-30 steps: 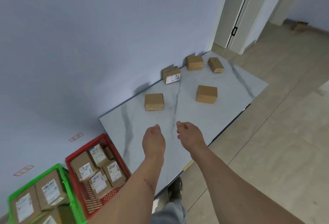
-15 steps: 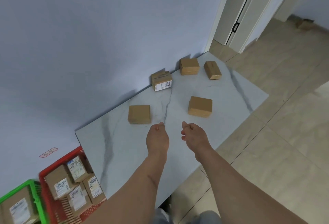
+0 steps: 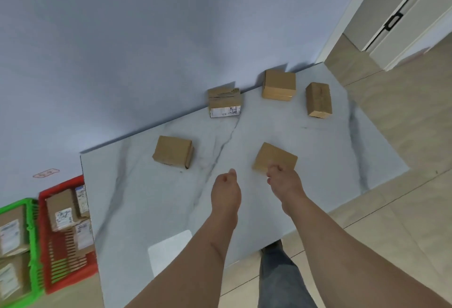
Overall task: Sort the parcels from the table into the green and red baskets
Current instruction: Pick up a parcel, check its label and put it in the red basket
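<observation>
A grey marble-patterned worktop point(image 3: 171, 210) stands against a pale blue wall point(image 3: 146, 38), with beige floor tiles point(image 3: 391, 234) beyond it and a red basket point(image 3: 66, 271) and a green basket point(image 3: 34, 246) of parcels at its left end. Five cardboard parcels lie on the worktop. The right hand point(image 3: 283, 183) reaches the near edge of the nearest parcel point(image 3: 275, 157), its grip loosely curled with fingertips at the box, though contact is unclear; the left hand point(image 3: 226, 190) hovers just left of that parcel, loosely curled and holding nothing.

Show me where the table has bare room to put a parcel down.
The widest bare patch of the table lies at its near left, between the red basket and the left hand. A narrower strip runs along the right edge, past the right hand. The far side by the wall is crowded with three parcels.
</observation>
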